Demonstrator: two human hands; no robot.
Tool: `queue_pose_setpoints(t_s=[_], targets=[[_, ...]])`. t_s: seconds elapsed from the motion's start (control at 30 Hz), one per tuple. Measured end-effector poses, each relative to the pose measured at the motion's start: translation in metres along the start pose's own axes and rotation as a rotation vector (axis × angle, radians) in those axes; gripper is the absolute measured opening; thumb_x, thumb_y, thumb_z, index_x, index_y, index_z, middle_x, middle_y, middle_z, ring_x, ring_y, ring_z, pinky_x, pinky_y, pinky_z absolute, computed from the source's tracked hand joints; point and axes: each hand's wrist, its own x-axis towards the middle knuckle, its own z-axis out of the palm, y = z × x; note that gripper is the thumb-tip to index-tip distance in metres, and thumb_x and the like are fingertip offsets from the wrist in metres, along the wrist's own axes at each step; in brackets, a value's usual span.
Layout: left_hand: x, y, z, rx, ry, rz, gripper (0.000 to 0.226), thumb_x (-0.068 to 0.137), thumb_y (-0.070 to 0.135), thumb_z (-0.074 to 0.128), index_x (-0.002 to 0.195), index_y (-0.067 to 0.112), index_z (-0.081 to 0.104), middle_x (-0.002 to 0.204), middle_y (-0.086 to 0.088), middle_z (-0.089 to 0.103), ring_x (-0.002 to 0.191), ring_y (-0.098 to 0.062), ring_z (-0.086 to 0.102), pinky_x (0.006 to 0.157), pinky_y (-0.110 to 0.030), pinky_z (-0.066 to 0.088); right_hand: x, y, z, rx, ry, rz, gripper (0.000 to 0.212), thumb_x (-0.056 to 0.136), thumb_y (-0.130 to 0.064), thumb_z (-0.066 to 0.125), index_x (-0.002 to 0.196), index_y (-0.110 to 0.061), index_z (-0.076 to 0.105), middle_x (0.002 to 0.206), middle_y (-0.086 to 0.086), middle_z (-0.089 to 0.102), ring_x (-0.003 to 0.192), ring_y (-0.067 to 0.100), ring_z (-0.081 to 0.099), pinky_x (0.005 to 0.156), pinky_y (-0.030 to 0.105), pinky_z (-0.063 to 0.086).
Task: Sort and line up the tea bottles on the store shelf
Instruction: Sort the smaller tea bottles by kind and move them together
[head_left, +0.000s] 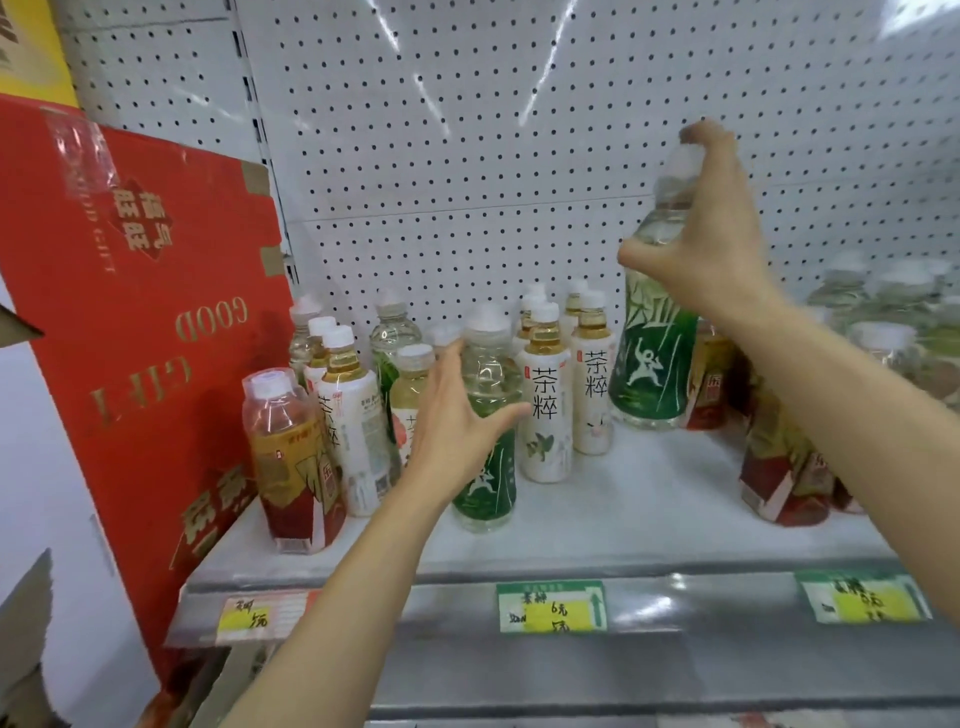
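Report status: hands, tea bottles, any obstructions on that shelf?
Right hand grips a raised green bottle by its neck. Left hand open against the front green bottle. White-label bottles crowd between them; red box hems left end.

Hidden, cropped and blurred parts

The far-right bottles (893, 312) are blurred beyond reading; the red gift box (130, 322) is cut by the left edge; price tag (551, 606) handwriting stays illegible.
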Motion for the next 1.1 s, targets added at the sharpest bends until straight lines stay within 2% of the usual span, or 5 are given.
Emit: queue_pose_setpoints(t_s=[0.13,0.43,0.67,0.87,1.1], targets=[[0.009,0.007,0.010,-0.018,0.015,-0.012,0.101,0.073,0.045,0.083,0.152,0.020,0.025,0.154,-0.001,0.039,0.140,-0.017,0.040,0.116,-0.045,0.036,-0.038,-0.002,0.017,0.113,-0.155,0.056,0.091,0.067,-0.017,0.079,0.142,-0.025,0.028,0.122,0.007,0.052,0.104,0.022,0.059,0.092,0.044,0.053],[0.035,0.016,0.019,0.318,0.039,-0.001,0.100,0.074,0.054,0.076,0.147,0.005,0.029,0.145,-0.009,0.039,0.138,-0.024,0.032,0.117,-0.034,0.025,-0.084,0.005,0.065,0.095,-0.218,0.045,0.101,0.065,-0.029,0.085,0.147,-0.023,0.027,0.146,-0.002,0.042,0.126,0.011,0.043,0.104,0.031,0.040],[0.030,0.015,0.016,0.405,0.085,0.012,0.087,0.078,0.044,0.080,0.141,0.003,0.037,0.136,-0.010,0.044,0.129,-0.025,0.041,0.111,-0.037,0.039,-0.088,0.002,0.075,0.026,-0.274,0.005,0.104,0.062,-0.047,0.071,0.150,-0.021,0.023,0.152,0.003,0.036,0.134,0.020,0.041,0.103,0.042,0.045],[0.014,0.015,0.011,0.513,0.082,0.076,0.095,0.078,0.051,0.077,0.147,0.004,0.032,0.140,-0.010,0.043,0.132,-0.026,0.040,0.110,-0.035,0.037,-0.097,0.006,0.072,-0.093,-0.290,-0.068,0.105,0.081,-0.042,0.074,0.157,-0.020,0.004,0.146,0.017,0.039,0.130,0.032,0.045,0.097,0.044,0.045],[0.024,0.013,-0.081,0.553,0.354,0.055,0.047,0.099,0.029,0.057,0.142,0.011,0.049,0.141,-0.008,0.051,0.132,-0.027,0.040,0.110,-0.036,0.031,-0.116,0.008,0.065,-0.149,-0.265,-0.123,0.103,0.088,-0.044,0.068,0.158,-0.015,-0.003,0.152,0.019,0.035,0.135,0.033,0.043,0.101,0.048,0.046]])
